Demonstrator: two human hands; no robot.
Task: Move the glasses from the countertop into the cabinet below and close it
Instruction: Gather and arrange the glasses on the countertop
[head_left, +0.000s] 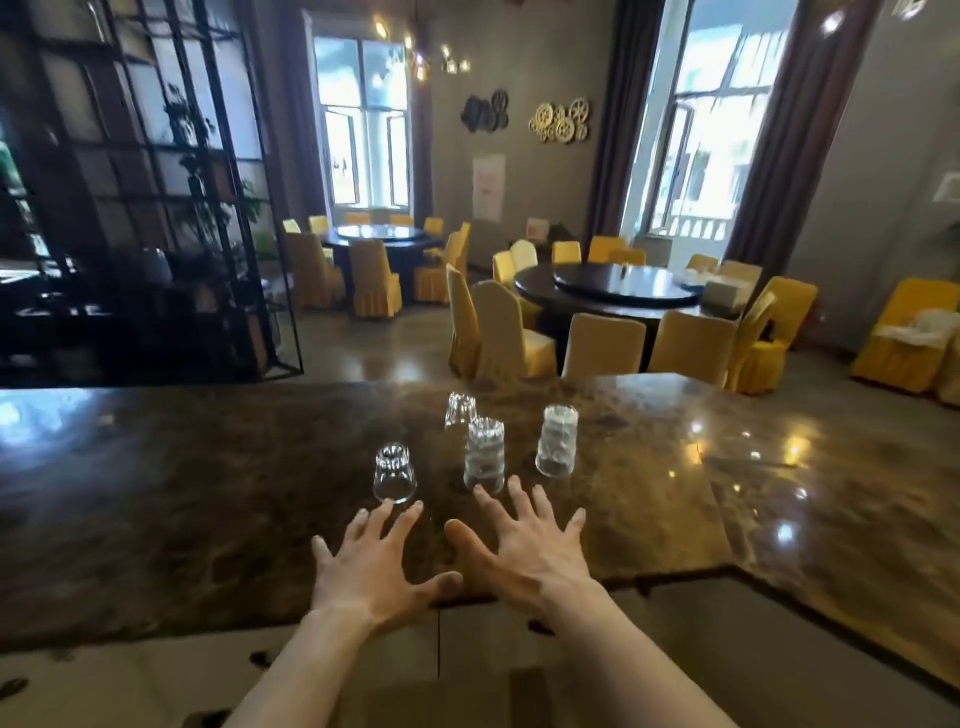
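Observation:
Several clear glasses stand upside down on the dark marble countertop (208, 493). A short smooth glass (394, 474) is nearest on the left, and a tall ribbed glass (484, 456) stands in the middle. Another ribbed glass (557, 441) is to the right, and a short glass (460, 410) sits behind. My left hand (371, 564) is spread open, its fingertips just short of the smooth glass. My right hand (524, 551) is spread open, its fingertips close to the base of the middle ribbed glass. Neither hand holds anything. The cabinet below is hidden by the countertop.
The countertop's near edge (675, 577) steps back on the right, where the counter runs toward me. Pale tiled floor (130, 670) lies below the edge. Beyond the counter are round dining tables (623, 286) with yellow-covered chairs (602, 345) and a black metal shelf (156, 208) at the left.

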